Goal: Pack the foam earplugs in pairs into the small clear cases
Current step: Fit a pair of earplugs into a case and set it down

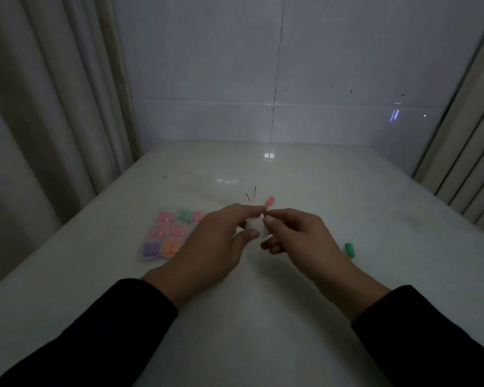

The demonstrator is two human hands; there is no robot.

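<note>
A: Over by the table's [347, 191] left edge, the filled cases [166, 236] sit in a tight cluster: pink, green, purple and orange pairs showing through the plastic.

B: And mid-table, the left hand [215, 241] has thumb and forefinger pinched on a small clear case [254, 223], lifted just off the surface.

A: The right hand [296, 233] meets it fingertip to fingertip, pinching the same case at its near rim. Whether the lid is up is hard to tell; it is dim and the plastic nearly vanishes.

B: Just beyond the fingers lies a pink plug [269, 201], and a green plug [349, 249] waits toward the right edge.

A: My advice: hold the base steady with the left, prise only the lid with the right, and keep it low over the table so nothing springs away.

B: Then match colours. Those two loose ones don't pair.
</note>
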